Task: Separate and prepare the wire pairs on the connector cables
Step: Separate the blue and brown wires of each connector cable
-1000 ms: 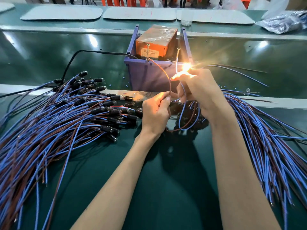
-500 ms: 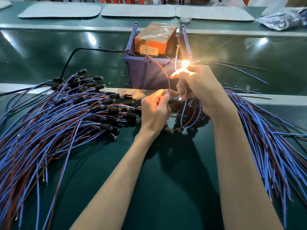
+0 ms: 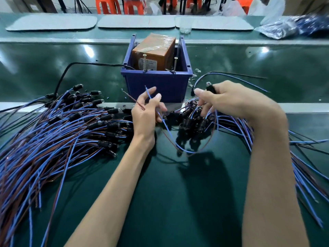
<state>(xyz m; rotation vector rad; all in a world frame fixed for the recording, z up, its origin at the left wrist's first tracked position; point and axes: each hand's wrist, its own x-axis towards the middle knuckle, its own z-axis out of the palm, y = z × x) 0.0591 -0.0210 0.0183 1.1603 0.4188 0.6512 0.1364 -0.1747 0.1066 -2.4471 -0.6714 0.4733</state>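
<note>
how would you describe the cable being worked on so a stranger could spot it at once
Find the blue bin mid-bench. Right in front of it the left hand pinches the ends of one cable, which loops low across to the right hand. Unlike the cables heaped on either side, its blue and brown ends stick up, splayed apart.

— What is lying along the far edge of the green table (image 3: 178,202)?
— Three grey mats (image 3: 51,24) are lying there. Orange stools (image 3: 105,6) are standing behind them.
— Is anything shining?
— White light is shining on the table in bright spots (image 3: 89,50).
</note>
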